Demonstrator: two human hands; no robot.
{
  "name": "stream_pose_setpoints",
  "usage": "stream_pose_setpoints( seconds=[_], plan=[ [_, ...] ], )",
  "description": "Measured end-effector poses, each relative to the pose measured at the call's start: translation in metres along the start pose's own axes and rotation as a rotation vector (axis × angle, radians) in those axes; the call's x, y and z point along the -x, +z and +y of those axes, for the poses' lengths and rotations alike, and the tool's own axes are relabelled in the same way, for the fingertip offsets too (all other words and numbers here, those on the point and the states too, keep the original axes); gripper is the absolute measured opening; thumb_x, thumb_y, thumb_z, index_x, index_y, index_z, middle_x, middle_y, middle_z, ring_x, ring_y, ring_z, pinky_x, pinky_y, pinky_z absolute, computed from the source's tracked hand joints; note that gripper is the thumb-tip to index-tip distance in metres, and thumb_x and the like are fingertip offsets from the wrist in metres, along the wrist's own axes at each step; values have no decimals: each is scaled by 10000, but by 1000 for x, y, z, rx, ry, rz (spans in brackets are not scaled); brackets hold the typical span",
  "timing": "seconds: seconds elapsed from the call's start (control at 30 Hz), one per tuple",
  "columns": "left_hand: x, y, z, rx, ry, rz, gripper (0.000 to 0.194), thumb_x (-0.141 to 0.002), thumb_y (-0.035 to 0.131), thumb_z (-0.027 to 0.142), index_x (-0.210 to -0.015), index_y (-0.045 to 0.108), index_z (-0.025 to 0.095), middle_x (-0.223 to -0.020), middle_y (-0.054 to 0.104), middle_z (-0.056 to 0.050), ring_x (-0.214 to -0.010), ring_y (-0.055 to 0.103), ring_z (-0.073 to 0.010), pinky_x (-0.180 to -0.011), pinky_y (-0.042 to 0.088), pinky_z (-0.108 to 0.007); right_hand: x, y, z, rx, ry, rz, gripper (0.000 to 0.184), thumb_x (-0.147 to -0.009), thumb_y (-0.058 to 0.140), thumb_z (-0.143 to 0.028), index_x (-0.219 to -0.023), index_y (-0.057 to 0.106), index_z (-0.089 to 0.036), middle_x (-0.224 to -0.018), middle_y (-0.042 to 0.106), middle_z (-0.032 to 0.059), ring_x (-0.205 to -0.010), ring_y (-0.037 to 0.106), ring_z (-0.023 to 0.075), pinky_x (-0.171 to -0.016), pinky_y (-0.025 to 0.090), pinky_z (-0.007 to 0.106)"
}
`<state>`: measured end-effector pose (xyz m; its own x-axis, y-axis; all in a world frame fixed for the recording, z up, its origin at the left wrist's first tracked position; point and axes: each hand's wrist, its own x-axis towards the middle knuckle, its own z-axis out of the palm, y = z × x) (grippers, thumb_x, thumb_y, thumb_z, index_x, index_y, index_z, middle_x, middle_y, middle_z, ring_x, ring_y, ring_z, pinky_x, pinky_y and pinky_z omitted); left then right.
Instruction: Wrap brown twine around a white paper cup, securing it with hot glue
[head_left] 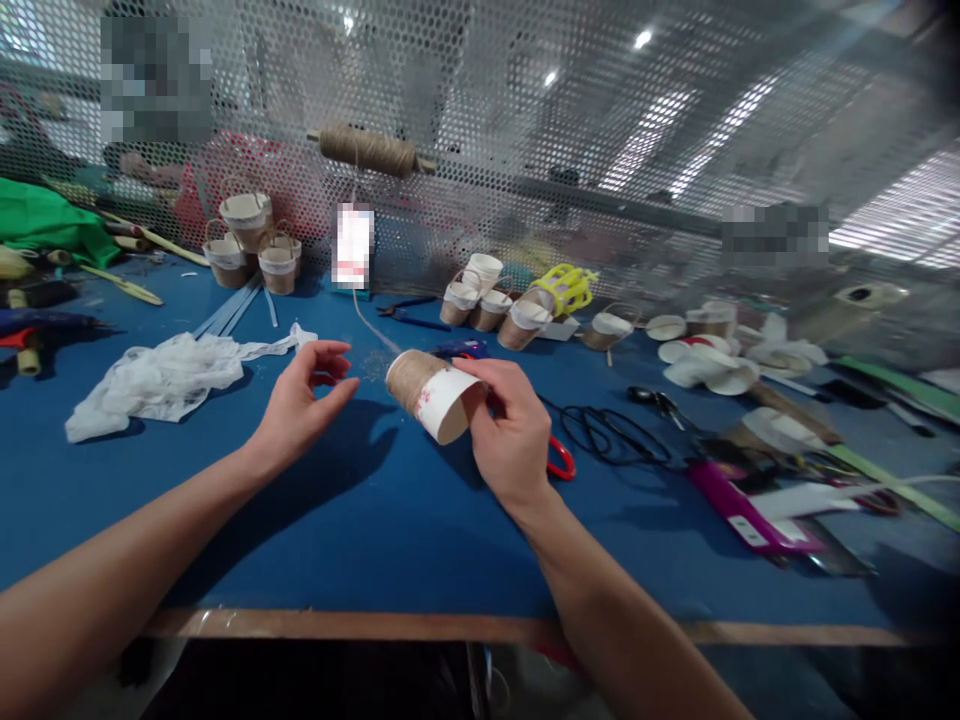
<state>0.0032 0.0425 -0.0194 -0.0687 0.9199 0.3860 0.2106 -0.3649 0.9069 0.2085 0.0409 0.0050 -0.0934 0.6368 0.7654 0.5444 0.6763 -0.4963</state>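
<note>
My right hand (pixel 510 425) is closed round a paper cup (pixel 435 393) lying on its side above the blue table (pixel 375 520). The cup's upper half is wound with brown twine and its lower half is bare white. A thin strand of twine (pixel 367 325) runs from the cup up to a twine spool (pixel 367 150) on the mesh screen. My left hand (pixel 304 400) hovers just left of the cup, fingers curled with thumb and forefinger close together. I cannot make out anything between them.
Small twine-wrapped cup baskets (pixel 247 245) stand at the back left, more (pixel 487 300) in the middle. White plastic wrap (pixel 165 375) lies left. Red-handled scissors (pixel 559 460), black scissors (pixel 660 400), a black cord (pixel 600 430), a glue gun (pixel 45 325) and white paper pieces (pixel 712 365) surround.
</note>
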Motion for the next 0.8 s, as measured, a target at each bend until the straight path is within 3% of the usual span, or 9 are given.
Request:
stream_pose_setpoints(
  seconds=[0.13,0.27,0.33,0.4,0.5,0.67,0.8],
  plan=[
    [4,-4,8,-327,389,68,385,-737,579,195,-1099,447,182,-1046,499,-87,-965,496,-200,-830,435,-358,1,-1,-1,-39,-78,70,247,-800,499,-145,-968,618,-281,-933,604,39,-880,564,182,-786,457,380],
    [7,-6,19,-527,687,-120,594,-725,596,178,-1250,319,214,-1305,353,-142,-1217,343,-286,-988,315,-475,3,0,-4,-107,-30,-48,230,-796,515,-174,-980,614,-268,-926,633,34,-852,578,179,-766,466,372],
    [10,-4,21,-535,753,-257,642,-738,594,190,-1287,263,239,-1337,329,-142,-1243,319,-299,-1005,289,-495,4,1,-7,-127,60,-144,219,-799,509,-201,-988,607,-249,-939,639,37,-848,587,176,-757,472,357],
    [14,0,20,-481,712,-389,675,-749,598,232,-1309,223,241,-1330,346,-150,-1233,340,-297,-990,320,-481,4,3,-9,-148,161,-237,215,-795,509,-217,-991,598,-234,-953,636,37,-835,593,165,-751,475,338],
    [21,5,17,-367,508,-507,703,-743,604,296,-1317,204,224,-1284,411,-156,-1177,416,-283,-951,377,-450,3,4,-11,-222,293,-337,232,-792,516,-251,-1015,563,-208,-887,633,36,-759,592,145,-710,480,312],
    [25,11,16,-257,151,-487,717,-695,633,326,-1283,257,159,-1226,463,-161,-1094,485,-275,-921,399,-427,0,-1,-14,-162,280,-244,161,-828,473,-327,-804,553,-190,-797,605,35,-750,559,141,-706,444,287],
    [26,14,14,-328,110,-493,748,-677,639,353,-1286,251,155,-1150,486,-154,-1024,515,-281,-860,427,-435,0,-3,-21,-96,266,-368,220,-832,455,-356,-709,529,-189,-695,560,14,-658,509,127,-628,415,262]
  ],
)
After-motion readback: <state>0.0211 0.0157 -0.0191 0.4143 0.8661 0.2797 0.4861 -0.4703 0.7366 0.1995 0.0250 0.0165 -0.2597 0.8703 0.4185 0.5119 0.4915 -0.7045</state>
